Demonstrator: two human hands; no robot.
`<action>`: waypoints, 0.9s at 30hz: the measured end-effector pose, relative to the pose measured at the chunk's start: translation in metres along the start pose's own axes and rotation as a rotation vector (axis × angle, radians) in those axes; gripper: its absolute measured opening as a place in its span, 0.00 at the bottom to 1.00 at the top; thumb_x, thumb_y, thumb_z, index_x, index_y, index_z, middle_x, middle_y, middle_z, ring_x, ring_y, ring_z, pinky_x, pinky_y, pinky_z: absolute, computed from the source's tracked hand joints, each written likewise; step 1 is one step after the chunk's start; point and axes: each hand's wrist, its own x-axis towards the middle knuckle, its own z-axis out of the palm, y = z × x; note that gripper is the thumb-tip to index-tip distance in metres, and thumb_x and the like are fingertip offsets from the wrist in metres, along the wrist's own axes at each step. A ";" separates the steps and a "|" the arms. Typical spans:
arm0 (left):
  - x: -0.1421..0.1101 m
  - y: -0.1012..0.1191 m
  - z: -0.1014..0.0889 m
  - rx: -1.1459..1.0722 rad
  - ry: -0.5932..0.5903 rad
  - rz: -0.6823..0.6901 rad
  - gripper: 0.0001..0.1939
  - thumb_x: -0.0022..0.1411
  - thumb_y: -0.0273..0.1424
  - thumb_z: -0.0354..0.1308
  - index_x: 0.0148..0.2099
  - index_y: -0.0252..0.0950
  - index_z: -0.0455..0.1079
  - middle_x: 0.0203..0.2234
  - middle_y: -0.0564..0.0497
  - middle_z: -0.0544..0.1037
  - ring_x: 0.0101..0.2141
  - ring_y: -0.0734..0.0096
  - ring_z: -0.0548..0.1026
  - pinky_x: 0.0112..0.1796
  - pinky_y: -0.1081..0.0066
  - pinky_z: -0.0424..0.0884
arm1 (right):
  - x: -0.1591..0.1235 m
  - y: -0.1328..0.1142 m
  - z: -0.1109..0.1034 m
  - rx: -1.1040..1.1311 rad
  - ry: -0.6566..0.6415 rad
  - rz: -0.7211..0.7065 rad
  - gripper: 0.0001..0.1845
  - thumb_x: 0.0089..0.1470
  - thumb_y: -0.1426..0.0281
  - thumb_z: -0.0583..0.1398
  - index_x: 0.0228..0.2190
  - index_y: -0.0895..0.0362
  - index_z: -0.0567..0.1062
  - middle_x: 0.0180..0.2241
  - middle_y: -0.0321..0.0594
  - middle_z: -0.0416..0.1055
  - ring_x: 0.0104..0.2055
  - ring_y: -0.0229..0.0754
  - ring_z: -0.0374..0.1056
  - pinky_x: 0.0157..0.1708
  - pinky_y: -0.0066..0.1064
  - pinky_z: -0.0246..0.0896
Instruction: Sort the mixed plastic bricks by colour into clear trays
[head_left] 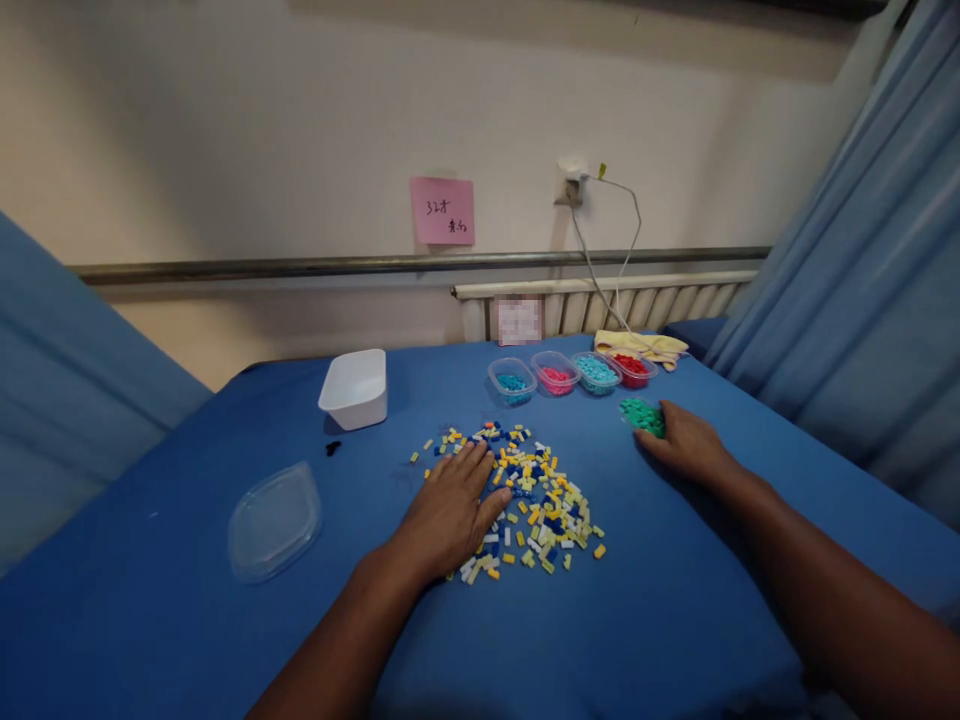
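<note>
My left hand (448, 515) lies flat over the left side of a loose pile of small plastic building bricks (559, 505) in yellow, orange, white and dark blue. Its fingers are stretched out and the thumb is spread over the bricks. At the right, my right hand (688, 440) grips a small clear container of green bricks (642, 416), thumb at the near side and fingers at the far right. The container seems to rest on the blue cloth, partly hidden by the hand.
Behind the pile stand clear tubs of teal (513, 386), pink (556, 376), light blue (597, 371) and red bricks (631, 368). A yellow cloth (652, 346) lies behind them. To the left are a white tub (355, 390), a small black object (333, 448) and a clear lid (275, 522).
</note>
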 end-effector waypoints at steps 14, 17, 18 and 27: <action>-0.005 0.030 0.003 0.061 -0.100 0.060 0.47 0.78 0.61 0.39 0.83 0.33 0.48 0.80 0.42 0.45 0.79 0.49 0.45 0.77 0.47 0.45 | 0.012 0.057 0.011 0.076 0.223 -0.007 0.48 0.66 0.44 0.55 0.66 0.73 0.69 0.64 0.75 0.71 0.67 0.74 0.68 0.66 0.62 0.62; 0.003 0.033 0.006 0.081 -0.064 0.060 0.46 0.78 0.60 0.39 0.83 0.34 0.50 0.80 0.42 0.46 0.79 0.49 0.46 0.76 0.46 0.46 | -0.002 0.026 0.005 0.139 0.293 -0.212 0.42 0.70 0.47 0.53 0.68 0.69 0.68 0.69 0.70 0.67 0.72 0.69 0.63 0.72 0.61 0.56; 0.007 0.033 0.006 0.091 -0.049 0.053 0.45 0.79 0.59 0.39 0.83 0.34 0.51 0.80 0.41 0.46 0.79 0.49 0.46 0.76 0.45 0.46 | -0.010 0.009 0.003 0.174 0.275 -0.294 0.41 0.72 0.49 0.53 0.70 0.67 0.67 0.70 0.68 0.66 0.73 0.67 0.62 0.73 0.60 0.55; 0.003 0.018 0.002 0.082 0.017 -0.019 0.43 0.79 0.58 0.39 0.81 0.35 0.56 0.79 0.38 0.51 0.79 0.47 0.50 0.75 0.42 0.47 | -0.082 -0.128 -0.006 0.289 -0.330 -0.878 0.49 0.72 0.42 0.54 0.79 0.59 0.53 0.79 0.56 0.46 0.81 0.62 0.43 0.78 0.60 0.42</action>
